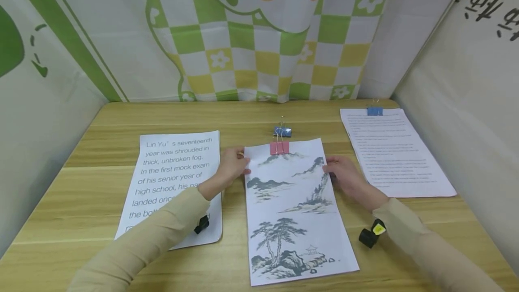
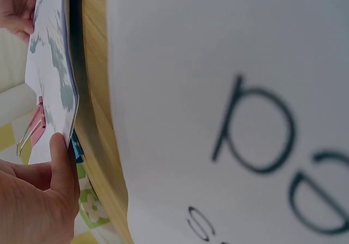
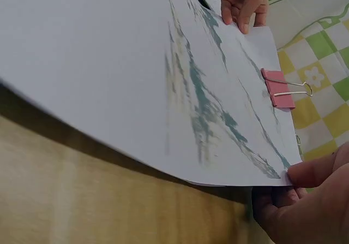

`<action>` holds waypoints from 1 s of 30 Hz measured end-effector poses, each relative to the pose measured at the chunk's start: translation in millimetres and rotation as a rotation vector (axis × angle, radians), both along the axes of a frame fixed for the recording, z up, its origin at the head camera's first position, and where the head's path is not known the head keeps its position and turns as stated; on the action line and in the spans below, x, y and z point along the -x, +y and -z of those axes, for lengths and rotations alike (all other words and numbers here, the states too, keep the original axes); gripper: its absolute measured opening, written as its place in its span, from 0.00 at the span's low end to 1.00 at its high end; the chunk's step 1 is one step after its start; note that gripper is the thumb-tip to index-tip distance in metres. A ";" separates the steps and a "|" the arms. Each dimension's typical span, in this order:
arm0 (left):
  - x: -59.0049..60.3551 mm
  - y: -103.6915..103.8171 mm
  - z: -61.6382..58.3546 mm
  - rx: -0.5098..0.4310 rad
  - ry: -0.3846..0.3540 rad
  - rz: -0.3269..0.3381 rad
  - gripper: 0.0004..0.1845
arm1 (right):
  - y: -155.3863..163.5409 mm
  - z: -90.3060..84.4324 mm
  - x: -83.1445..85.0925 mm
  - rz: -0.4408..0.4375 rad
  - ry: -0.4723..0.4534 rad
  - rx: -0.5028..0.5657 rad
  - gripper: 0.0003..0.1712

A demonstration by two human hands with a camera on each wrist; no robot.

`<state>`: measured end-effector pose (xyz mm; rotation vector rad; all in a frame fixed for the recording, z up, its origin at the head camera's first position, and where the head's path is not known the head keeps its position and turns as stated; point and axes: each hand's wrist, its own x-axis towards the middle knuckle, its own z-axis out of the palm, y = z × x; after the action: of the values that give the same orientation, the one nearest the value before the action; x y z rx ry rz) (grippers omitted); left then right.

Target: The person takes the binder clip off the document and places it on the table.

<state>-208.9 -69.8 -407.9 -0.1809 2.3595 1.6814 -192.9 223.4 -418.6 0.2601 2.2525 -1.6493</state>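
In the head view, a white paper stack printed with a grey ink landscape is seen lying in the middle of the light wooden table. Its top edge is clamped by a pink binder clip, and a blue binder clip lies just behind it. The left edge of the stack is pinched near the top by the left hand, and the right edge is gripped by the right hand. A white sheet with large black text is placed to the left, and a white page of small print, held by a second blue clip, to the right.

In the left wrist view, the stack's corner is shown raised off the table, with the thumb pressed on it.

In the right wrist view, the lifted corner is pinched between curled thumb and fingers.
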 end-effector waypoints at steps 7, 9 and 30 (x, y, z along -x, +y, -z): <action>-0.6 -2.7 -0.1 0.008 0.018 -0.002 0.26 | -10.1 -11.1 37.6 -0.087 -0.025 -0.036 0.28; -0.6 -3.5 -0.2 0.014 0.023 -0.001 0.26 | -14.3 -15.3 47.3 -0.095 -0.030 -0.060 0.28; -2.3 -12.4 1.0 0.043 0.051 -0.030 0.27 | -71.3 -41.4 96.8 -0.268 0.049 -0.190 0.22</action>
<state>-206.5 -82.1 -408.9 -0.1847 2.4427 1.6693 -289.7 152.1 -377.3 -0.0371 2.3631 -1.3216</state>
